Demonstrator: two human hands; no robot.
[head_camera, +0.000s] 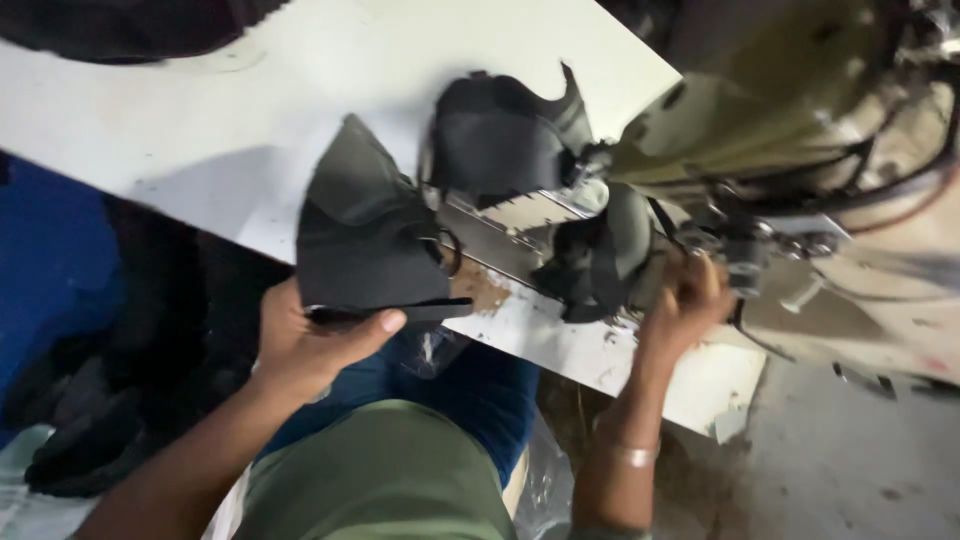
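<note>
Fabric pieces (370, 235) on table (200, 130), left of sewing machine (780, 110), left hand (300, 345) at table's near edge

**Workstation Surroundings**

A white worktable (250, 130) runs diagonally across the view. Its surface is scuffed, with a brown worn patch (487, 288) and chipped paint near the front edge. The table's near corner (735, 420) is ragged and broken. Light falls brightly on the tabletop, while the area beneath it stays dim. A blue surface (50, 260) shows at the left below the table. Grey, stained concrete floor (850, 470) lies at the lower right. Crumpled clear plastic (545, 490) sits on the ground near the table's base.
</note>
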